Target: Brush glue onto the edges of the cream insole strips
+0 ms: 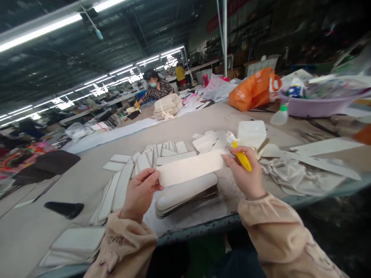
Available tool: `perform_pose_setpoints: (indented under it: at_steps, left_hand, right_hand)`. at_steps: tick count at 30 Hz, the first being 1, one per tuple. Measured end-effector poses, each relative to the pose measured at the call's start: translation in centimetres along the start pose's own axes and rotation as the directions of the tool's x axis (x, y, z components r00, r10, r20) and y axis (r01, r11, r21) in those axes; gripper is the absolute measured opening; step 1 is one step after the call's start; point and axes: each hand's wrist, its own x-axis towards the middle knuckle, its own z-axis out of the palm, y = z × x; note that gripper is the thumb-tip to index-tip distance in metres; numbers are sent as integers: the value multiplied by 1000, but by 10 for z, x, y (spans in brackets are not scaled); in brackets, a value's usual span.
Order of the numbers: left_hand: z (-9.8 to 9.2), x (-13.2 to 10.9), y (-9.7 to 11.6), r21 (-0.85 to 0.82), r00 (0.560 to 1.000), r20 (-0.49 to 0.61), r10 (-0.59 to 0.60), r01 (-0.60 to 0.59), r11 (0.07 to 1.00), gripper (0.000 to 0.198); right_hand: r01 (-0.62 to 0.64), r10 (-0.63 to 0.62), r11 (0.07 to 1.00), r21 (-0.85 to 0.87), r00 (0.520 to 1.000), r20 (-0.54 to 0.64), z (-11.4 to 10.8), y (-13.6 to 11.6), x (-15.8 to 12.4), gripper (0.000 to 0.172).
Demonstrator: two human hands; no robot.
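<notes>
A pale rectangular strip (191,168) is stretched level between my two hands, above the table. My left hand (142,191) pinches its left end between thumb and fingers. My right hand (246,173) is closed at the strip's right end and also grips a yellow-handled brush (242,159), whose whitish, clumped tip points up and away. Just under the strip lies a stack of rounded, pale panels (185,193) with dark edges. Behind and left of it, similar pale pieces (121,189) overlap in fanned rows. A white square tub (251,131) stands just beyond my right hand.
Crumpled pale scraps (298,173) lie to the right. Farther back are an orange bag (252,90), a purple basin (319,106) and a green-capped bottle (280,115). A black cone-shaped object (64,209) and another stack (77,241) lie left. A co-worker (158,89) stands across the table.
</notes>
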Motion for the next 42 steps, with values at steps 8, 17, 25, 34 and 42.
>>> perform_pose_setpoints:
  at_steps: [8,17,25,34,42]
  left_hand:
    - [-39,-19,-55,620,996,-74,-55,89,780,25]
    - [-44,-14,-74,799,992,-89,-85,122,589,25]
    - [-51,-11,-85,774,988,-105,-114,153,615,21]
    - [-59,-13,-87,710,980,-112,-165,195,677,47]
    - [-57,-16,-87,708,978,-79,-192,191,680,44]
  right_hand:
    - [84,18,899,-430,974,228,18,10,-13,25]
    - [225,55,703,-675,929,367,29,14,-29,22]
    - [245,67,707,-664,911,407,32,21,-34,24]
    - [268,37,700,-661,912,409,31,29,-37,26]
    - [216,93,722,-657,911,401,29,28,-35,29]
